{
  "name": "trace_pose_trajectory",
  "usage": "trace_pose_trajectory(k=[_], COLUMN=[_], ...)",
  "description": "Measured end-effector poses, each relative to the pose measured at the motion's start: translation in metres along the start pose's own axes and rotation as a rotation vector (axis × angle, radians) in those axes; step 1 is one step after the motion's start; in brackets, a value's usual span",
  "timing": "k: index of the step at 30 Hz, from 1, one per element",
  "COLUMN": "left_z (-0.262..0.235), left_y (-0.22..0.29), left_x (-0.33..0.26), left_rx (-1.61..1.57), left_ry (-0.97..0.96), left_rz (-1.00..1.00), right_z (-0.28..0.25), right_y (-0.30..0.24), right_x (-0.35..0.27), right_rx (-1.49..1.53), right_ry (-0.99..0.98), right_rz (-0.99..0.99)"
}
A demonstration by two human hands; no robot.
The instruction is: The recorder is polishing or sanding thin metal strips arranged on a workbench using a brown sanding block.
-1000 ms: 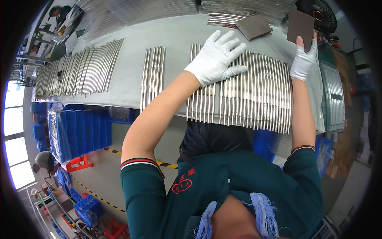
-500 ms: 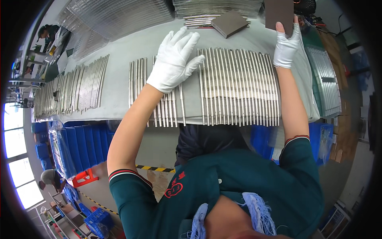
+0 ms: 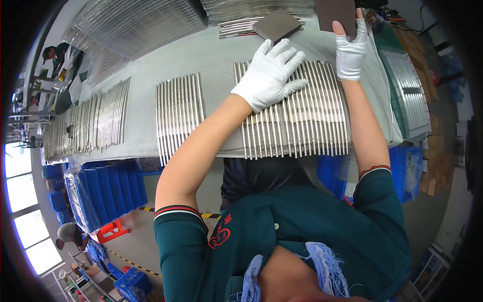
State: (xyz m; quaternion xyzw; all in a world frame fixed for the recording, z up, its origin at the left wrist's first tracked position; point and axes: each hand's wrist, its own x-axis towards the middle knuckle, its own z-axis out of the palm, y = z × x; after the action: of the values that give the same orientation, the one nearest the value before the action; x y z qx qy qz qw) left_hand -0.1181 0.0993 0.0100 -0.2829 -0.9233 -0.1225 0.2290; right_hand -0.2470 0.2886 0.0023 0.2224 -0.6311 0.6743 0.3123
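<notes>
My left hand (image 3: 270, 75), in a white glove, lies flat with fingers spread on the larger row of thin metal rods (image 3: 312, 116). The rods lie side by side, their near ends at the table's front edge. My right hand (image 3: 350, 50), gloved with thumb and a fingertip bare, grips a dark brown rectangular block (image 3: 336, 14) at the far right of the table. A similar brown block (image 3: 277, 25) rests on rods at the back. Left of my left forearm is a smaller group of metal rods (image 3: 178, 110), partly hidden by that arm.
More rods (image 3: 95, 118) lie at the table's left. Clear plastic trays (image 3: 141, 35) are stacked at the back left. A tray of rods (image 3: 410, 95) stands beyond the right edge. Blue crates (image 3: 108, 183) sit below the table. Two other people are farther off at the left.
My left hand has moved right, from the gap between the two rod groups onto the larger one. Some rods now lie farther right, near it. My right hand still holds the block.
</notes>
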Motion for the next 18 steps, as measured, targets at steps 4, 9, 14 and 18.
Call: trace_pose_trajectory(k=[4,9,14,18], left_z=[-0.025,-0.044,-0.03,-0.009], left_y=[-0.02,-0.038,-0.024,-0.003], left_x=[-0.029,-0.053,-0.037,-0.01], left_rx=[0.075,0.165,0.132,0.063], left_ry=[-0.085,-0.117,-0.084,-0.045], left_rz=[-0.012,-0.028,-0.025,0.02], right_z=[-0.003,-0.001,0.001,0.002], right_y=[0.001,0.002,-0.004,-0.001], right_x=[0.002,0.001,-0.003,-0.007], right_rx=[-0.004,-0.058,-0.082,-0.035], right_ry=[0.001,-0.001,-0.029,-0.049], right_rz=[0.005,0.0,0.018,0.028])
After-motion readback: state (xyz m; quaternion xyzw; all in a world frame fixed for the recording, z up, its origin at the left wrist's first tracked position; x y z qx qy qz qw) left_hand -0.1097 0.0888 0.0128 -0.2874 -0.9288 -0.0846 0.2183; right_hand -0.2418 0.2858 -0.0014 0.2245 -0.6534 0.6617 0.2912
